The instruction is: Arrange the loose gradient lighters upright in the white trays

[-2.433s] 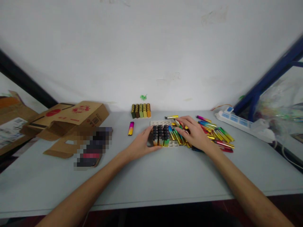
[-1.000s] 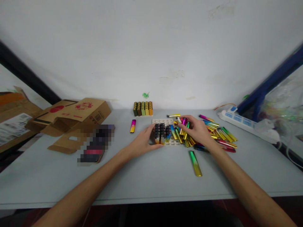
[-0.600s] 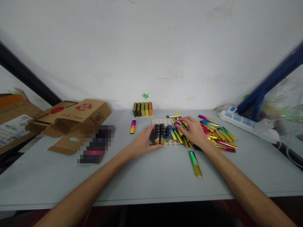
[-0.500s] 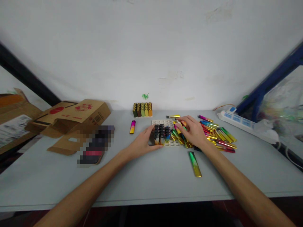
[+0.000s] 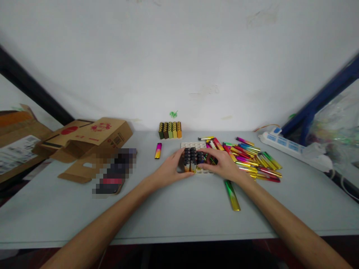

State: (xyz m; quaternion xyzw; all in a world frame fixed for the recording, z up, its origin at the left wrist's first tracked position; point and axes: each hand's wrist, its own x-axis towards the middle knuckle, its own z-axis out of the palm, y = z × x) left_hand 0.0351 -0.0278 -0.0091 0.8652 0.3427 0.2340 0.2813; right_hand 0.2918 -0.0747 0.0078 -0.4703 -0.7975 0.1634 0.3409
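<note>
Curled around the left side of the upright black-topped lighters [image 5: 190,160], the left hand [image 5: 169,166] steadies them in one white slotted tray [image 5: 193,144]; the right hand [image 5: 223,163] has its fingertips closed on dark-topped lighters at their right, number unclear.

Left to right: two cardboard boxes, one with a white label [image 5: 19,156], one with red print [image 5: 101,127], neither legible; one pixelated dark object [image 5: 114,172]; one pink-and-yellow lighter [image 5: 158,151]; five colour columns of standing lighters [image 5: 170,130]; one green-and-gold lighter [image 5: 232,195] lying in front; loose shiny lighters [image 5: 246,161], too overlapped to count; one white power strip [image 5: 288,144].

Half a second ago the right hand was farther right, over loose lighters; 2.4 seconds ago the green-and-gold one was not in front.
</note>
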